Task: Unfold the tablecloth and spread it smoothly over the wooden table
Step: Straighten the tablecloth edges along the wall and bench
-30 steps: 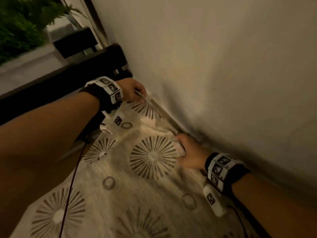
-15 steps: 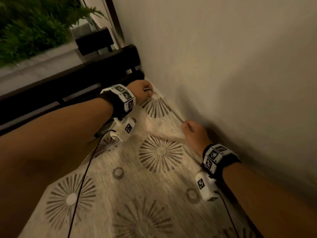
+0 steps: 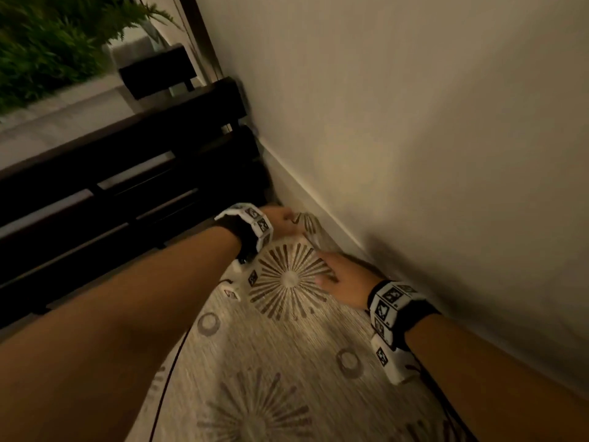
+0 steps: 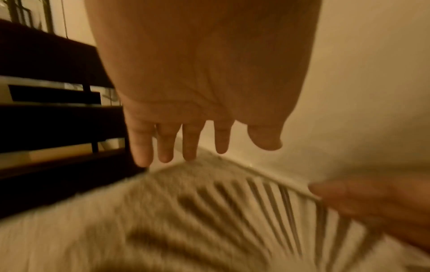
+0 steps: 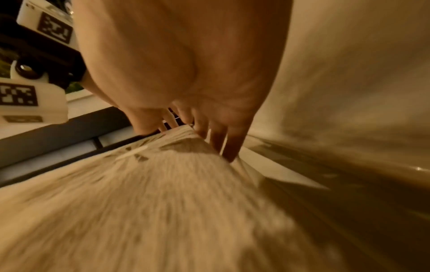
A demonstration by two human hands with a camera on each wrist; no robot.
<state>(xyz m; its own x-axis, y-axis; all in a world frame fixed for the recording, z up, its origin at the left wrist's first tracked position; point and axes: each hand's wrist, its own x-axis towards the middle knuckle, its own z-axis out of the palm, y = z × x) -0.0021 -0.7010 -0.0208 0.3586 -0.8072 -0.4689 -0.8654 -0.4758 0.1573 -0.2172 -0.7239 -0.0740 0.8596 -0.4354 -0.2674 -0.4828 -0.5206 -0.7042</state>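
Observation:
A beige tablecloth (image 3: 271,362) with dark sunburst and ring prints lies spread over the table, whose wood is hidden beneath it. My left hand (image 3: 282,218) is at the cloth's far corner by the wall. In the left wrist view its fingers (image 4: 186,143) are straight and hold nothing above the cloth (image 4: 163,230). My right hand (image 3: 341,279) lies flat on a sunburst near the wall edge. In the right wrist view its straight fingers (image 5: 221,143) touch the cloth (image 5: 163,202) at that edge.
A plain wall (image 3: 414,154) runs close along the right side of the table. Dark slatted furniture (image 3: 127,186) stands beyond the far left edge, with green plants (image 3: 41,43) behind it. A thin dark cable (image 3: 169,378) hangs from my left wrist over the cloth.
Both hands were curled on the cloth's wall-side edge; now their fingers are straight. The cloth's far corner lies flatter, and my right hand has settled flat onto the sunburst.

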